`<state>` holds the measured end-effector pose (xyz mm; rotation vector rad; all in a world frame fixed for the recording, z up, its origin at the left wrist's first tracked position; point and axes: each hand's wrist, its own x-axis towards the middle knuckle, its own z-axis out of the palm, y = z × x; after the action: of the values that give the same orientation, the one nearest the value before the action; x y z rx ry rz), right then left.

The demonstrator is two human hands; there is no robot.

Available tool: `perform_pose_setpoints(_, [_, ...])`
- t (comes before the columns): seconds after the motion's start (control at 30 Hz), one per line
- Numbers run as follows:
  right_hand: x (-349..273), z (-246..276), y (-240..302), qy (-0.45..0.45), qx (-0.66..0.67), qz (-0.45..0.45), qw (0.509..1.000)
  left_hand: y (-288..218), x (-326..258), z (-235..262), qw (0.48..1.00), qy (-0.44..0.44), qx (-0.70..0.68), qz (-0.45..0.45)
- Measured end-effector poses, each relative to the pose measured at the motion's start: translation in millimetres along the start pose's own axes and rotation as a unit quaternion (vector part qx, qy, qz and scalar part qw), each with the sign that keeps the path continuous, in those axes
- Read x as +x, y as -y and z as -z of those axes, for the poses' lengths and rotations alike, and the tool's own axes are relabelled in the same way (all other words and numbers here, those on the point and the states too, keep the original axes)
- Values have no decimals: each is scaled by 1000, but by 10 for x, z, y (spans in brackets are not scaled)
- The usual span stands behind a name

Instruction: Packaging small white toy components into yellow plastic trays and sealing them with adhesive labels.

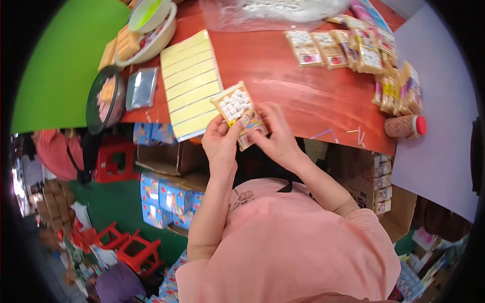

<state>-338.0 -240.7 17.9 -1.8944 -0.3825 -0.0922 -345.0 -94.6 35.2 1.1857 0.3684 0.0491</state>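
Observation:
A small flat pack with a tan tray, a window of white cube-like pieces and a printed lower part is held tilted above the table's front edge. My left hand grips its lower left side, thumb across the front. My right hand holds the lower right side, its thumb on the printed part and its fingers partly behind the pack. Just left of the pack lies a yellow sheet of ruled strips. Similar packs lie in a row at the far right, with more packs standing bunched nearer.
The red table also bears a red-lidded jar, small sticks, clear plastic sheeting and a stack of clear sleeves. Bowls stand at the left. Cartons and red stools are below.

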Motion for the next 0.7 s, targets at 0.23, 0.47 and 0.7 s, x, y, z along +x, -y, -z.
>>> perform_pose_setpoints(0.23, [117,291,-164,-52,-98,-3,994,228,198,-522,998,28,-24,49])
perform_pose_setpoints(0.47, [101,711,-259,-111,-217,-37,969,430,296,-919,979,152,-40,132])
perform_pose_setpoints(0.7, [152,1486,-250,-272,-237,-30,932,635,360,-726,972,212,100,-38])
